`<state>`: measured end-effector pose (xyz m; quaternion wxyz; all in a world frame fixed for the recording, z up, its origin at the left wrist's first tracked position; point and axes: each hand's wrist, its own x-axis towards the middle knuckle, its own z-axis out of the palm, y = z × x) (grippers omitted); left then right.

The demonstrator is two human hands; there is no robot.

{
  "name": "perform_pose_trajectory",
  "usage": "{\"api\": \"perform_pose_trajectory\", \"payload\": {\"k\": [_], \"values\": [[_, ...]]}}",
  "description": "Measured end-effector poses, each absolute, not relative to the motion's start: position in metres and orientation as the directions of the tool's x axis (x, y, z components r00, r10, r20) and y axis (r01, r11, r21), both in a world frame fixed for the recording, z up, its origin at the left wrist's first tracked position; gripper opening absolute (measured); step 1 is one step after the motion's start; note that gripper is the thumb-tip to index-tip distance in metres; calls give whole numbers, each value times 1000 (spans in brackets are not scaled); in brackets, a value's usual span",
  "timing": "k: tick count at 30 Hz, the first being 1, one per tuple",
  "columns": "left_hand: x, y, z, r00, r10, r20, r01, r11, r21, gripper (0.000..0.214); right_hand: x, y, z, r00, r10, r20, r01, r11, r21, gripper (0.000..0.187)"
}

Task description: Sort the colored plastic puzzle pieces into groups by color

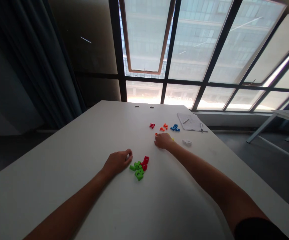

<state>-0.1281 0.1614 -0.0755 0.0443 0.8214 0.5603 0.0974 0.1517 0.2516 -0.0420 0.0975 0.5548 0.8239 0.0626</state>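
My right hand [162,140] reaches forward over the white table, its fingers closed at a small orange plastic piece [156,134] that peeks out by the fingertips. Part of a yellow piece [172,139] shows behind that wrist. My left hand [118,160] rests on the table with curled fingers; a small gap shows between thumb and forefinger, and the inside of the hand is hidden. Just right of it lies a cluster of green plastic pieces [139,174], touching red pieces [146,160]. Their exact kind is too small to tell.
Farther back lie small groups of red pieces [152,125], orange pieces [165,126] and blue pieces [175,128]. White pieces [187,143] sit right of my right hand. Paper sheets [189,121] with a pen [201,127] lie near the table's right edge. Windows stand beyond.
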Motion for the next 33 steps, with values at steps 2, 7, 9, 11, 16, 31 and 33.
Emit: {"api": "perform_pose_trajectory", "payload": {"k": [2, 7, 9, 11, 16, 31, 33], "values": [[-129, 162, -76, 353, 930, 106, 912, -367, 183, 19, 154, 271, -42, -328, 939, -102, 914, 343, 217, 32], [-129, 161, -75, 367, 924, 105, 906, -381, 187, 19, 165, 307, -38, -230, 965, -124, 941, 253, 226, 29], [-129, 161, -75, 369, 924, 104, 903, -383, 193, 20, 169, 314, -36, -208, 969, -131, 946, 233, 226, 33], [-130, 162, -75, 369, 924, 99, 903, -382, 198, 21, 171, 317, -33, -203, 970, -132, 948, 229, 222, 36], [-130, 163, -75, 369, 925, 85, 902, -379, 208, 21, 165, 298, -28, -274, 959, -72, 939, 283, 197, 28], [-129, 160, -73, 346, 930, 125, 906, -366, 213, 24, 165, 125, -82, -524, 846, 103, 847, 530, -41, 45], [-129, 159, -73, 348, 929, 128, 906, -368, 211, 24, 167, 122, -82, -520, 847, 113, 846, 529, -65, 45]]}}
